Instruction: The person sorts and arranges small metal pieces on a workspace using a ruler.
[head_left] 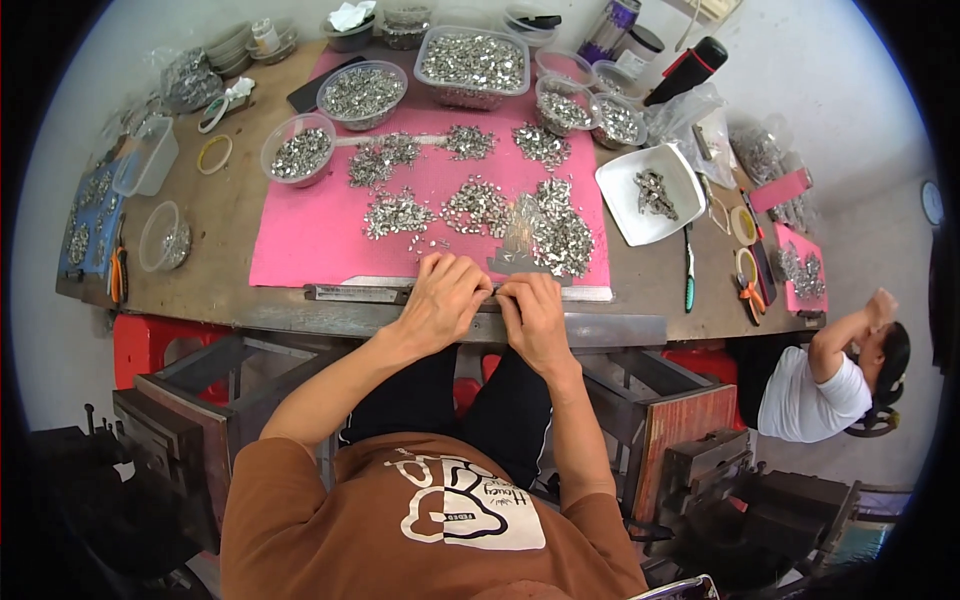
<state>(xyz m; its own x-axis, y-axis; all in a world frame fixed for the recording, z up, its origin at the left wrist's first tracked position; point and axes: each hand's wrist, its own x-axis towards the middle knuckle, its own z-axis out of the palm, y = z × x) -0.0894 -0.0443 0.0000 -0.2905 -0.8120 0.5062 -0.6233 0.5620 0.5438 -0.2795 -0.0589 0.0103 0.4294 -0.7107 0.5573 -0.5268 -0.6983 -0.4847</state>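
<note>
My left hand (444, 297) and my right hand (534, 318) come together at the table's front edge, fingers bent and pressed together. Whatever lies between their fingertips is too small or hidden to make out. Under and beside my left hand runs a narrow metal bar (345, 293), along the front of a pink mat (300, 240). Just beyond my right hand, a grey metal plate (512, 262) lies by a pile of small shiny metal pieces (562, 240). Another loose pile (397, 213) sits beyond my left hand.
Plastic tubs (470, 65) of metal pieces stand at the back. A white square dish (648, 195) and a green-handled tool (689, 270) lie to the right; orange-handled pliers (119, 270) lie far left. A person in a white shirt (815, 397) sits at the right.
</note>
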